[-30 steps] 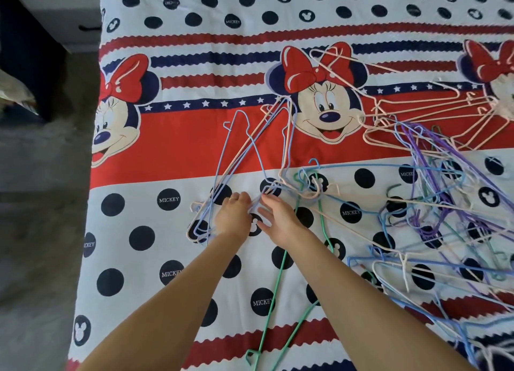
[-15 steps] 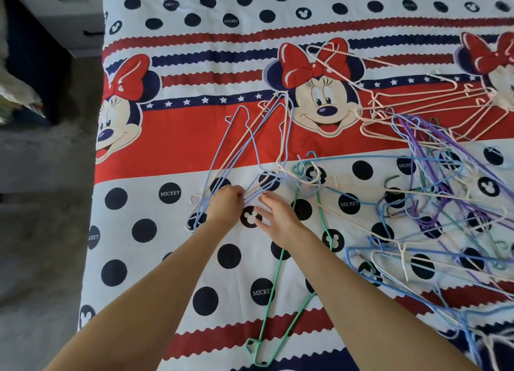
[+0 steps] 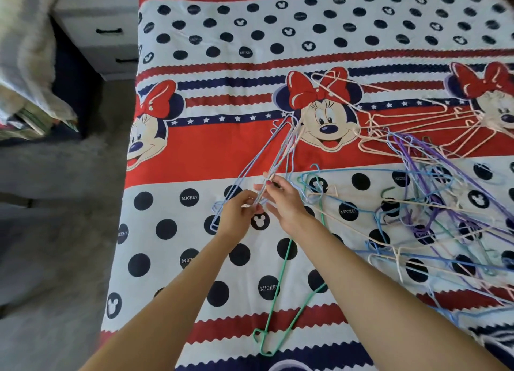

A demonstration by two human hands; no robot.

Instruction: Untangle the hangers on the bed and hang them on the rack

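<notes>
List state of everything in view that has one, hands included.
Left hand: closed on the blue hangers.
Right hand: pinching the same bundle.
Blue hangers: gathered, partly lifted.
Green hanger: flat on the bed, under the right arm.
Pile: tangled.
Pink hangers: overlapping, flat.
Drawers: closed.

Our two bare forearms, no sleeves, left hand [image 3: 236, 213], right hand [image 3: 283, 201] with red-painted nails.

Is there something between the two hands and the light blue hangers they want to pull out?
No. Both the left hand and the right hand already hold the light blue hangers.
</notes>
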